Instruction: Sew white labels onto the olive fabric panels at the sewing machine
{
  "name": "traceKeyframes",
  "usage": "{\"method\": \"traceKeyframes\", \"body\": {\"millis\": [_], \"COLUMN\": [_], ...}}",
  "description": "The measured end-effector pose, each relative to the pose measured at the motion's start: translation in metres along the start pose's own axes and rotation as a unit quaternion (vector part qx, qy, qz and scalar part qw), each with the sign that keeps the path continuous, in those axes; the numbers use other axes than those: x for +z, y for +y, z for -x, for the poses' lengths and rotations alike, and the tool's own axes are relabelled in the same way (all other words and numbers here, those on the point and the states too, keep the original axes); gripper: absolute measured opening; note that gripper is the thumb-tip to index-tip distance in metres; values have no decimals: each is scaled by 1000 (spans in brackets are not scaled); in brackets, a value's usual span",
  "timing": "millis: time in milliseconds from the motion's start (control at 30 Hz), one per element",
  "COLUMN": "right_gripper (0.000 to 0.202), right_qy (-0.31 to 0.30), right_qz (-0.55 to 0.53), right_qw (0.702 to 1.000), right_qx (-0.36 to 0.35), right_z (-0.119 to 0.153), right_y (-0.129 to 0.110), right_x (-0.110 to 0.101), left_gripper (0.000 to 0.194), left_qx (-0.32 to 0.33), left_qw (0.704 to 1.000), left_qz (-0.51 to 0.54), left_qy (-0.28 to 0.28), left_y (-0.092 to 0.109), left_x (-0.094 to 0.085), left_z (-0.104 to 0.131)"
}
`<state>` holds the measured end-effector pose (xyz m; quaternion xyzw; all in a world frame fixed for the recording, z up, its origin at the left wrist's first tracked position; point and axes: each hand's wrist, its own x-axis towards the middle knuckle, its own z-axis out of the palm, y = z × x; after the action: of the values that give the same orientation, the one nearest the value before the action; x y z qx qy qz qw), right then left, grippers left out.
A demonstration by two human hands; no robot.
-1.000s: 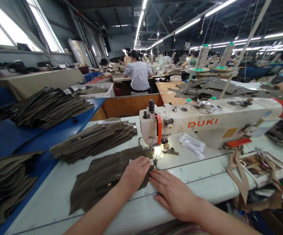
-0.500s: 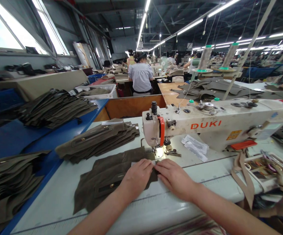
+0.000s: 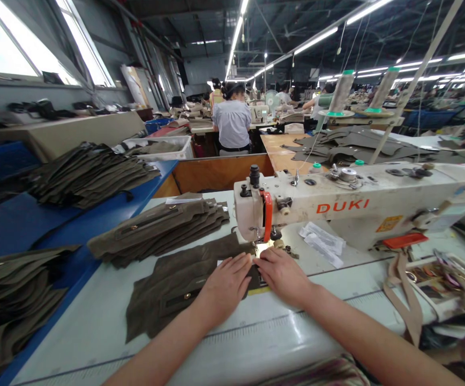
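My left hand (image 3: 226, 284) lies flat over a dark olive fabric panel (image 3: 152, 300), fingers stretched toward the needle and thumb apart. The panel has a zipped slot with a brass-coloured zipper pull (image 3: 187, 296). Beside it, my right hand (image 3: 283, 276) is bent at the fingers and closed on the panel's edge by the presser foot. A small white piece shows between the fingertips of both hands; its kind is unclear. Just above the fingers is the lit needle area of a white sewing machine (image 3: 345, 206). My right hand partly hides the stitching spot.
Stacked olive panels (image 3: 156, 230) lie behind the work at left, with more piles (image 3: 11, 305) on the blue table. White paper strips (image 3: 323, 241) rest on the machine bed. At right stands a tray (image 3: 443, 279) with scissors and fabric straps. A person (image 3: 232, 123) sits ahead.
The panel has shifted slightly away from me toward the needle. Both hands moved with it, and my right hand now covers more of the presser foot area.
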<state>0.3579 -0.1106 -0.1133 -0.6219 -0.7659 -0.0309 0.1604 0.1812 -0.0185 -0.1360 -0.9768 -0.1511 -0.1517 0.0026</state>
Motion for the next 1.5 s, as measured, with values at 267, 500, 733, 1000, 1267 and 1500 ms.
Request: {"method": "traceKeyframes", "body": {"millis": [267, 500, 733, 1000, 1267, 1500], "right_gripper": [19, 19, 18, 17, 19, 13], "right_qy": [5, 16, 11, 7, 11, 22], "right_qz": [7, 9, 9, 17, 21, 31], "right_qw": [1000, 1000, 999, 999, 999, 999], "right_qx": [27, 19, 35, 41, 37, 30], "right_z": [-4, 0, -1, -4, -1, 0], "right_y": [2, 0, 1, 1, 1, 1], "right_x": [2, 3, 2, 0, 3, 5], "left_gripper": [36, 39, 39, 38, 36, 36], "left_qx": [-1, 15, 14, 18, 13, 3], "left_qw": [1000, 1000, 1000, 1000, 1000, 1000], "left_qz": [5, 4, 16, 16, -1, 1], "left_qy": [17, 3, 7, 8, -1, -9], "left_y": [-6, -1, -2, -5, -3, -5], "left_x": [0, 3, 3, 2, 2, 3], "left_z": [-13, -1, -8, -10, -11, -16]}}
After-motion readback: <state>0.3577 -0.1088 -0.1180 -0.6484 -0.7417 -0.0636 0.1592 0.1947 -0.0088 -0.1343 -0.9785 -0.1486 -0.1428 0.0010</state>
